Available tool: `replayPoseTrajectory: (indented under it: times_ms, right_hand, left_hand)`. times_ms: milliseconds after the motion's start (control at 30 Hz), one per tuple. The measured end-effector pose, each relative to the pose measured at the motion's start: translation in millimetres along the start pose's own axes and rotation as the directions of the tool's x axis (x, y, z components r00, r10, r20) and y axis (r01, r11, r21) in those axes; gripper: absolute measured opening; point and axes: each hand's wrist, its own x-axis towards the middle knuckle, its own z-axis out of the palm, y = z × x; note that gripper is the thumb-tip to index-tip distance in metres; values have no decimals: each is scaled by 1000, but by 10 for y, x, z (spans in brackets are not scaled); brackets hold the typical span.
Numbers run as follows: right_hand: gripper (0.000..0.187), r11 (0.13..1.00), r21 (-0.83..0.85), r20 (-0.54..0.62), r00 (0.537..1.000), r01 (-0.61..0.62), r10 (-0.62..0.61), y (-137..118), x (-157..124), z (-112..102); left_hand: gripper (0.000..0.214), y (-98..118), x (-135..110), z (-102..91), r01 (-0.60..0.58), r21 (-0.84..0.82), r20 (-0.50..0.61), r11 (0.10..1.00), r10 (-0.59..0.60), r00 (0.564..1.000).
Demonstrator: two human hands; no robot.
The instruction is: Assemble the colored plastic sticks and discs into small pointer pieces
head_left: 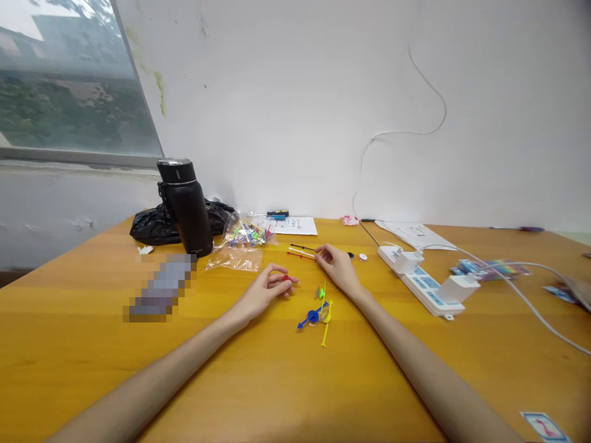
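My left hand (268,290) pinches a small red plastic piece (286,278) between thumb and fingers, a little above the table. Farther forward, my right hand (336,266) has its thumb and index finger closed on the right end of a thin red arrow (301,255). A white arrow (300,251) and a black arrow (302,247) lie beside it, their right ends hidden by the hand. Between my forearms lie a blue arrow spinner (313,317), a yellow arrow spinner (327,317) and a bright green arrow spinner (322,294), close together with clear discs.
A clear bag of colourful parts (249,232) and a black bottle (187,209) stand left, behind a blurred-out flat object (161,289). A white round piece (363,257) lies beyond my right hand. A power strip (422,286) with chargers and cables is at right.
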Motion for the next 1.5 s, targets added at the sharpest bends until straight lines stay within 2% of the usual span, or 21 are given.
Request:
replayPoseTrajectory:
  times_ms: [133,267,400,500,600,700,900,1067,1167,1400,1500]
  right_hand:
    - [14,999,12,-48,998,35,-34,-98,-52,-44]
    - [18,984,72,23,986,161,-163,-393,-134,-82]
    - [23,931,85,170,915,356,-366,-729,-233,-88]
    - [24,901,66,220,875,429,-432,-842,-272,-73]
    - [28,892,36,227,866,450,-446,-840,-275,-61]
    - [28,882,20,237,855,471,-462,-814,-268,-61]
    - [23,861,-6,257,833,509,-491,-820,-267,-80]
    - [18,874,-53,210,861,483,-463,-804,-268,-105]
    - [19,879,-78,189,873,471,-451,-780,-261,-126]
    - [20,866,-94,177,864,491,-471,-767,-253,-136]
    - [19,867,-120,134,873,484,-469,-774,-249,-153]
  left_hand:
    - [37,21,-9,0,-12,11,22,1000,12,1000]
    - [39,17,-6,-14,-36,2,66,999,36,997]
    - [47,-21,16,-53,-58,8,19,998,58,998]
    - [46,-33,24,-87,-132,119,-4,984,133,991]
    - [41,-28,18,-100,-229,235,21,945,231,973]
    - [41,-31,17,-92,-262,268,37,927,261,965]
    - [45,-47,27,-63,-263,209,45,942,260,965]
    - [40,-36,22,-52,-225,150,58,963,219,974]
    - [34,-31,32,-59,-204,161,39,966,201,979]
    - [31,-51,42,-62,-186,199,42,962,181,983]
    - [28,-67,40,-89,-184,238,48,954,178,983]
